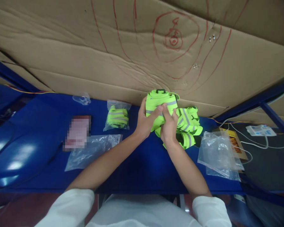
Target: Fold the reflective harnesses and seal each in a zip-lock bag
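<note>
A folded neon-yellow reflective vest (161,98) with grey stripes is held above the blue table. My left hand (145,121) grips it from the left side, thumb pressed on its front. My right hand (169,126) is closed on its lower right, its thumb meeting the left one near the middle. A black buckle shows at the top of the bundle. Just behind and right of my right hand lie more neon reflective straps (188,121) in a loose heap, partly hidden by the hand. Further left, a clear zip bag (117,116) contains another folded neon piece.
An empty-looking clear bag (94,151) lies at left beside a blurred-out flat object (78,132). Several clear bags (219,154) overlap a cardboard box (235,143) at right. White cables run to a power strip (261,130). A cardboard wall (68,78) rises behind the blue table (142,167).
</note>
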The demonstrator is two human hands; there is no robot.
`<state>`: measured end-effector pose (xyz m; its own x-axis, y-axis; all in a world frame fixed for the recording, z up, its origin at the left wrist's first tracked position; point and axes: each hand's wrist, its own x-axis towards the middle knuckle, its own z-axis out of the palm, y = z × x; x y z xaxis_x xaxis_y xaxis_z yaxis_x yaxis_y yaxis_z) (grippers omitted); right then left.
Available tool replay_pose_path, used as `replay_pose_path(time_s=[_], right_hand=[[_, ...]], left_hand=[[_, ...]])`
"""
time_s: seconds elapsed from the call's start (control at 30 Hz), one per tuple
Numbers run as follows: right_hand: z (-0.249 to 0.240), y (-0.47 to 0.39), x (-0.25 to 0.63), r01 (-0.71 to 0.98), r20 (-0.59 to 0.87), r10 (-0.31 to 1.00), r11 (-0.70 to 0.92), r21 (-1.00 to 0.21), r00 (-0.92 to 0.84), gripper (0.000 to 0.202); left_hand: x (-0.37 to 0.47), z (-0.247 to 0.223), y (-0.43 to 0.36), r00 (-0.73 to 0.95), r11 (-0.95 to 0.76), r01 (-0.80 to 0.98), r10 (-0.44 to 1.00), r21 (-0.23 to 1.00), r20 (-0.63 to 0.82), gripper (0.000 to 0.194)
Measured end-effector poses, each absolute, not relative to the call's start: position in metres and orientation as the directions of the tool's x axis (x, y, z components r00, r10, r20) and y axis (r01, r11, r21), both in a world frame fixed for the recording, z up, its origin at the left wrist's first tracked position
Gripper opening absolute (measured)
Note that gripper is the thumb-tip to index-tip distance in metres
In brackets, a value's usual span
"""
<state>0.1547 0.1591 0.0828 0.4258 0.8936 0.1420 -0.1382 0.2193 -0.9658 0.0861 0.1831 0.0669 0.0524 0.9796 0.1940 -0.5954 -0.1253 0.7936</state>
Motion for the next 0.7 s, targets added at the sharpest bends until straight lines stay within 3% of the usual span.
replay_pose_path(time_s=[0.2, 0.37, 0.53, 0.6, 0.7], right_hand=[[0.078, 0.163, 0.154, -0.226, 0.122, 0.91, 0.225, -0.948, 0.397, 0.054], [0.072, 0.168, 0.16, 0.062, 0.309, 0.806, 0.322, -0.945, 0.505, 0.074], [0.081, 0.165, 0.169, 0.236, 0.371, 0.783, 0.289, -0.928, 0.499, 0.077], [0.084, 0.164, 0.17, 0.205, 0.357, 0.786, 0.293, -0.934, 0.504, 0.083], [0.085, 0.163, 0.165, 0.015, 0.248, 0.879, 0.265, -0.964, 0.408, 0.078]], left_hand=[[0.088, 0.071, 0.182, 0.049, -0.055, -0.647, 0.992, 0.76, 0.114, 0.049], [0.089, 0.067, 0.183, 0.045, -0.035, -0.688, 0.995, 0.725, 0.091, 0.047], [0.086, 0.071, 0.182, 0.097, 0.004, -0.714, 0.991, 0.7, 0.093, 0.045], [0.083, 0.075, 0.181, 0.1, -0.019, -0.715, 0.986, 0.699, 0.13, 0.048], [0.082, 0.08, 0.18, 0.12, -0.013, -0.723, 0.982, 0.69, 0.144, 0.05]])
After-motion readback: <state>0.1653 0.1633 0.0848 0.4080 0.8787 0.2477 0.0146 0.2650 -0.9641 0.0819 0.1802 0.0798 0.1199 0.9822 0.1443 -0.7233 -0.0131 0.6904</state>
